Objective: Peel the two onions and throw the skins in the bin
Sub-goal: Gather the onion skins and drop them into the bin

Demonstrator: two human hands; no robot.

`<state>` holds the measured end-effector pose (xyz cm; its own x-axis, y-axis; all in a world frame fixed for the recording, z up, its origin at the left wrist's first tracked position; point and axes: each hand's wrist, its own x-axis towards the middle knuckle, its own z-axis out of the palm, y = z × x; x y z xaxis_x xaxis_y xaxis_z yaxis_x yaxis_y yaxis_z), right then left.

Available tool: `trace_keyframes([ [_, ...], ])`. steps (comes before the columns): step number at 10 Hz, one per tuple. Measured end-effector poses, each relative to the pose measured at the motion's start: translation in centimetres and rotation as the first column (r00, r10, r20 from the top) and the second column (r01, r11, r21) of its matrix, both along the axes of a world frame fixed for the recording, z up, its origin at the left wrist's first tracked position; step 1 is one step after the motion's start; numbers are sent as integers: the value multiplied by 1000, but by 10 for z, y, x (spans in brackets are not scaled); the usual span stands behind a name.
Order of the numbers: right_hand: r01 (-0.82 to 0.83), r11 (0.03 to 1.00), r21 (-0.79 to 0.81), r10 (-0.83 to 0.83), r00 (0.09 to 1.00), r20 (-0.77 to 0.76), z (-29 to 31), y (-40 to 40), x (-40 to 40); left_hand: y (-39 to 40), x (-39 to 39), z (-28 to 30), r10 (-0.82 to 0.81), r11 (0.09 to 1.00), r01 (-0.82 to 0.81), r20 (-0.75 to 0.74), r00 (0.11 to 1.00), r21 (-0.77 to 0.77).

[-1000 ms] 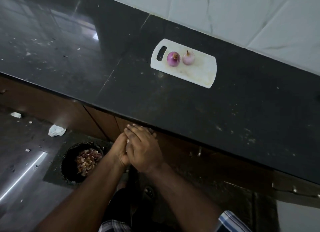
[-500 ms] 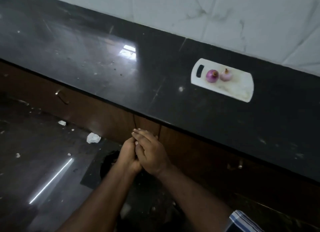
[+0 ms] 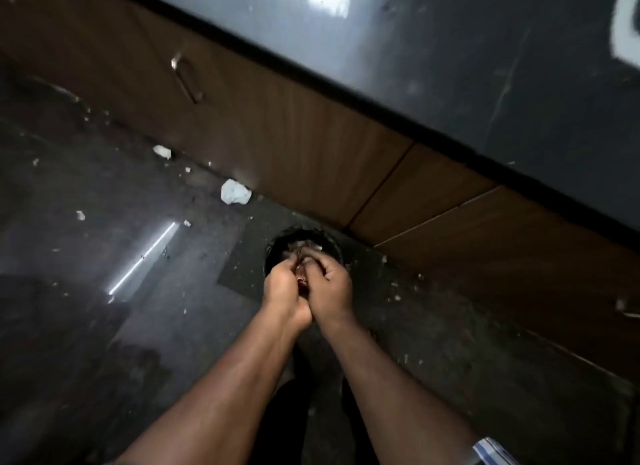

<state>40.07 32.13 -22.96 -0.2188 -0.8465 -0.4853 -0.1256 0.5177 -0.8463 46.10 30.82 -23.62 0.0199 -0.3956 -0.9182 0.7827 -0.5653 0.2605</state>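
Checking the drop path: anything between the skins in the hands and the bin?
Nothing visible. Both hands, left and right, are cupped together over the open bin on the floor, with the skins between them.

You face a dark stone countertop (image 3: 450, 48), polished and glossy, mirroring a bright patch at the far edge. Under it run brown cabinet fronts (image 3: 311, 145) with a matt wood-grain finish, one carrying a curved, shiny metal handle (image 3: 185, 80). The grey floor (image 3: 104, 291) looks dull and gritty, flecked with pale crumbs, though it reflects one thin streak of light on the left. A crumpled white paper scrap (image 3: 235, 191) lies near the cabinets. The round black bin (image 3: 277, 248) appears smooth.
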Motion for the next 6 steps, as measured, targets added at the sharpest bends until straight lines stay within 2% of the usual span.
trace_keyframes([
  [1, 194, 969, 154, -217, 965, 148, -49, -12, 12, -9, 8, -36, 27, 997, -26, -12, 1000, 77],
  [2, 342, 872, 351, -417, 893, 167, -100, -31, 14, -25, 15, -83, -17, 998, 20, -41, 999, 66],
  [3, 323, 753, 573, -498, 849, 176, -154, -45, 11, -38, 24, -126, -64, 995, 65, -18, 998, 71],
  [4, 272, 718, 641, -445, 887, 123, -200, -46, 9, -40, 30, -167, -93, 992, 84, 93, 991, 95],
  [5, 255, 715, 651, -446, 883, 144, -220, -50, 10, -34, 19, -187, -188, 980, 174, 150, 971, 98],
  [6, 158, 787, 596, -360, 903, 236, -218, -60, 28, -33, 21, -215, 54, 998, -49, -170, 984, 32],
])
